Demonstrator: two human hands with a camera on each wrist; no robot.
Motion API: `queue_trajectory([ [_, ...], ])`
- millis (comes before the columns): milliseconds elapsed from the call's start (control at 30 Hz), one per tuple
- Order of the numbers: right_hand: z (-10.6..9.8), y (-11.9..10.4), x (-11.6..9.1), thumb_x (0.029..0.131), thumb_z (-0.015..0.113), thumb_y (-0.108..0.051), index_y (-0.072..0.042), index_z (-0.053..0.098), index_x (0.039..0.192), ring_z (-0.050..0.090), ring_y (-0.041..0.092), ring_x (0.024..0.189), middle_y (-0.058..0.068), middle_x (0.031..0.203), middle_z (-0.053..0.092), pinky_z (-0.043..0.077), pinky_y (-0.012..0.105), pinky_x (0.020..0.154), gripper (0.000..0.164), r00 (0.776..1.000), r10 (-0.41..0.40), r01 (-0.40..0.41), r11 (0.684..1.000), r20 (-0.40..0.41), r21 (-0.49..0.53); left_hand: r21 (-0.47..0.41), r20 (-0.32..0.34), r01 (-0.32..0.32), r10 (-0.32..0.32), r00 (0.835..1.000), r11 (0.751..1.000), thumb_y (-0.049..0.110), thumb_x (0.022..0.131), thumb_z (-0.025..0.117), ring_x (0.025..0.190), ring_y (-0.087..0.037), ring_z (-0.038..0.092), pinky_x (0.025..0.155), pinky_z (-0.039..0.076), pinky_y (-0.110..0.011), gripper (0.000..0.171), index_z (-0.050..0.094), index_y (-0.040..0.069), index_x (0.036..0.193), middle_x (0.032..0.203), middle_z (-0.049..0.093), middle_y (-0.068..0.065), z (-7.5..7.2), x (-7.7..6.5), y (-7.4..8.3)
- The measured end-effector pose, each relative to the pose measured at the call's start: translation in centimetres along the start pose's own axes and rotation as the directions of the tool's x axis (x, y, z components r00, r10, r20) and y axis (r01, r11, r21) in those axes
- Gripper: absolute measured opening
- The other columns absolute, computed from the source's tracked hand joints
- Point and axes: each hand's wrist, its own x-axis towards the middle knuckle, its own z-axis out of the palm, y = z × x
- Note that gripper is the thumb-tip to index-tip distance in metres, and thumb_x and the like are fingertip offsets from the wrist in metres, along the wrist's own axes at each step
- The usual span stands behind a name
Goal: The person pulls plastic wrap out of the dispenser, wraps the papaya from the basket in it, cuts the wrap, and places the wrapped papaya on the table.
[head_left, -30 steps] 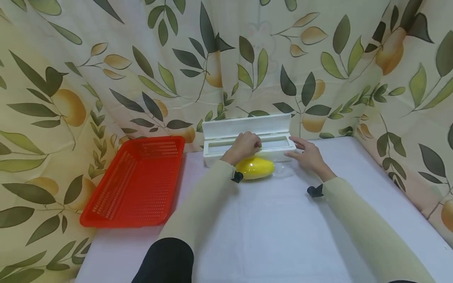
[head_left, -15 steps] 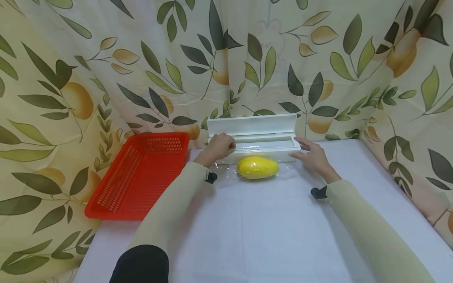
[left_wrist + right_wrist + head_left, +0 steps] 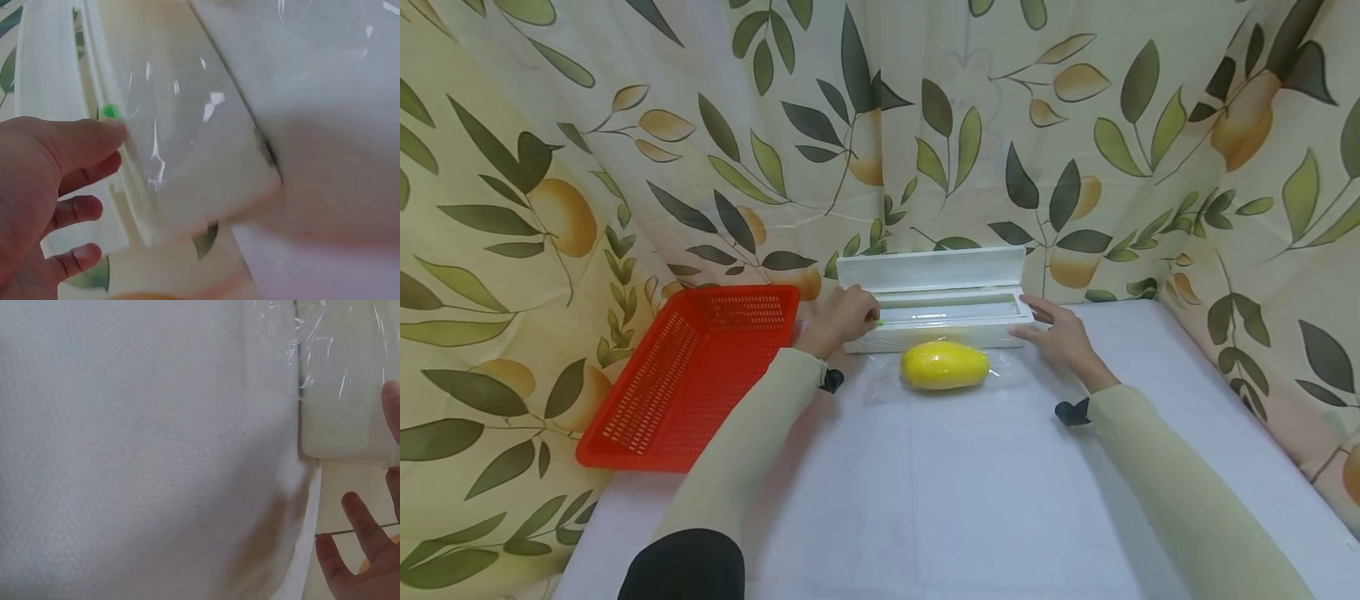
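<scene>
A long white cling film dispenser (image 3: 955, 337) stands at the back of the table with its lid (image 3: 932, 271) raised. My left hand (image 3: 842, 320) is at its left end, thumb and forefinger pinching a small green slider (image 3: 110, 111) on the dispenser's edge. My right hand (image 3: 1066, 339) holds the right end, thumb at the front and forefinger at the top corner; its other fingers spread beyond the end in the right wrist view. Clear film (image 3: 269, 350) hangs over the dispenser's front onto the table. A yellow oblong fruit (image 3: 945, 365) lies on the film before the dispenser.
On the left of the table is a red perforated plastic basket (image 3: 700, 387), close to my left forearm. Leaf-and-fruit patterned curtains (image 3: 955, 125) stand behind and along both sides. A white cloth (image 3: 970, 483) covers the table.
My left hand has slid leftward along the dispenser with the green slider, from near the middle to the left end, uncovering the fruit and film. My right hand stays at the right end.
</scene>
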Motion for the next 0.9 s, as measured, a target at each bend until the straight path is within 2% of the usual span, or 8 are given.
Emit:
queue_trajectory([
  [167,0.1,0.3,0.2,0.091,0.076,-0.049,-0.02,0.033,0.162,0.037,0.047,0.144,0.018,0.164,0.031,0.036,0.065,0.111,0.088,1.0,0.001,-0.001,1.0,-0.006,-0.009,0.025,-0.026,0.057,-0.056,0.998,0.998,0.014,0.095,0.074,0.086,-0.021,0.059,0.084,0.048,-0.037,0.009,0.082,0.015,0.1,0.091,0.073,0.0,-0.6,-1.9,-2.0],
  [300,0.0,0.5,0.2,0.091,0.076,-0.049,-0.02,0.033,0.162,0.037,0.047,0.144,0.019,0.164,0.031,0.036,0.065,0.11,0.088,1.0,0.009,-0.009,1.0,-0.005,-0.013,0.046,-0.049,0.07,-0.068,0.996,0.996,0.012,0.094,0.074,0.089,-0.023,0.059,0.089,0.044,-0.045,0.009,0.082,0.012,0.098,0.091,0.075,-0.002,-0.5,-2.7,-3.0],
  [400,0.0,0.3,0.1,0.091,0.076,-0.048,-0.02,0.032,0.162,0.036,0.047,0.145,0.019,0.165,0.03,0.037,0.065,0.11,0.088,1.0,0.009,-0.009,1.0,0.001,-0.005,0.046,-0.05,0.064,-0.062,0.997,0.997,0.01,0.094,0.073,0.089,-0.024,0.061,0.091,0.046,-0.046,0.01,0.082,0.01,0.098,0.093,0.075,-0.005,-0.6,-2.8,-3.2],
  [667,0.1,-0.1,0.1,0.093,0.076,-0.045,-0.02,0.03,0.163,0.036,0.049,0.144,0.019,0.166,0.026,0.039,0.065,0.108,0.087,1.0,0.002,-0.002,1.0,0.009,-0.005,0.002,-0.039,0.101,-0.101,0.994,0.995,0.01,0.094,0.075,0.088,-0.023,0.064,0.089,0.053,-0.039,0.013,0.082,0.009,0.104,0.101,0.077,-0.007,-0.7,-2.8,-3.3],
  [900,-0.5,-0.6,-0.3,0.096,0.074,-0.036,-0.015,0.02,0.165,0.038,0.053,0.14,0.026,0.165,0.025,0.039,0.065,0.107,0.09,0.994,-0.056,0.06,0.998,0.095,-0.035,-0.043,-0.041,0.086,-0.088,0.995,0.995,0.01,0.094,0.075,0.091,-0.026,0.066,0.085,0.055,-0.038,0.02,0.079,0.008,0.113,0.104,0.075,-0.009,-0.7,-3.0,-3.1],
])
